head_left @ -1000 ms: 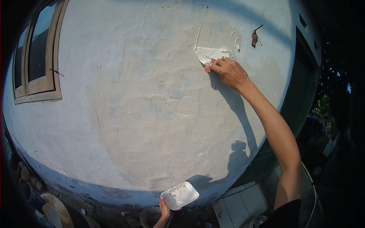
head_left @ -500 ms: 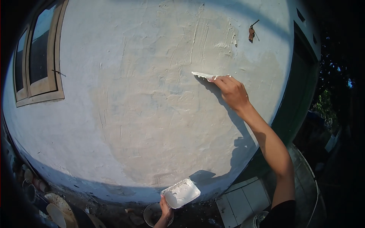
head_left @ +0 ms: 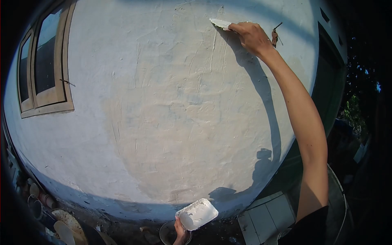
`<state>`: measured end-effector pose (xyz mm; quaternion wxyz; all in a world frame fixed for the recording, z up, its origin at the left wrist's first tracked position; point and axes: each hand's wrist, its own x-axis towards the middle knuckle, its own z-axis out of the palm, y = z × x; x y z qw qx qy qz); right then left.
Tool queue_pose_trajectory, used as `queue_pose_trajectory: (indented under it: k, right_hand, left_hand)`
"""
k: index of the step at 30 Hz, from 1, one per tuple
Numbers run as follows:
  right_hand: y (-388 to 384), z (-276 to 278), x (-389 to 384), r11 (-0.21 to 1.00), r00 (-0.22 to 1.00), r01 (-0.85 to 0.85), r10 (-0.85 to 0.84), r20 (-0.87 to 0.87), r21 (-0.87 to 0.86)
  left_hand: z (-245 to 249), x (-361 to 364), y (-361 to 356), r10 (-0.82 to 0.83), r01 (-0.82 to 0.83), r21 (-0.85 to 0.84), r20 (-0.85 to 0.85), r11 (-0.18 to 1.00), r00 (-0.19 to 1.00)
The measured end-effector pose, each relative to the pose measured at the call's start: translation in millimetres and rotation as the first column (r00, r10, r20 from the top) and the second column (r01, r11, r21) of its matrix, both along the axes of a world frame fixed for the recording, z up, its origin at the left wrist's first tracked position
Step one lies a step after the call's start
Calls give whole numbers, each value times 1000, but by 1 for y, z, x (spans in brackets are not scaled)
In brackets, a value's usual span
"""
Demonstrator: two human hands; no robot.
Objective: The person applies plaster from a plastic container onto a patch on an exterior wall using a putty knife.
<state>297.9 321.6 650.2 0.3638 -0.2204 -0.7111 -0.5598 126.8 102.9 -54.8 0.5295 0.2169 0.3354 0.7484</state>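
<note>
High on the wall (head_left: pixel 163 130), my right hand (head_left: pixel 252 37) is closed around a putty knife (head_left: pixel 220 24) coated in white paste. Its blade points left and lies at or very near the surface; contact is hard to tell. A cream patch of smeared filler with ridges and streaks covers the middle of the wall. Low in the view, my left hand (head_left: pixel 180 228) grips the left edge of a white rectangular tray (head_left: pixel 199 214). White paste lies inside the tray, which is tilted toward me.
A wooden-framed window (head_left: pixel 47 61) is at upper left. A rusty metal hook (head_left: pixel 275 36) juts out beside my right wrist. A dark green door (head_left: pixel 322 77) stands to the right. Below are a bucket (head_left: pixel 167 234), pale tiles (head_left: pixel 267 216) and pots (head_left: pixel 47 200) at lower left.
My right hand and the putty knife have moved up the wall, from mid-height to near the top. The tray in my left hand sits slightly lower and farther right in view.
</note>
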Motion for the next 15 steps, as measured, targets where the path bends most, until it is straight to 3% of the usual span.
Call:
queue_pose_trajectory:
  k: [3,5,7,9,12,15]
  right_hand:
    - [-2,-66,0,994,985,-77,88,148,-79]
    - [-11,-122,-5,990,986,0,24,165,-142]
    - [-21,-172,-8,977,974,-6,54,219,-213]
    - [-22,-214,-10,989,961,-49,84,263,-138]
    - [-32,-244,-8,993,966,-39,67,250,-115]
    - [-34,-219,4,952,983,-81,125,134,-296]
  left_hand:
    - [-14,-5,0,-11,12,-16,56,1000,998]
    - [-21,-6,-1,-17,19,-20,90,1000,996]
    - [5,-3,-8,-12,18,-39,148,999,989]
    - [11,-1,-12,-13,20,-48,150,999,989]
    - [12,0,-15,-11,16,-62,80,998,997]
    - [11,0,-18,-23,26,-62,45,998,999]
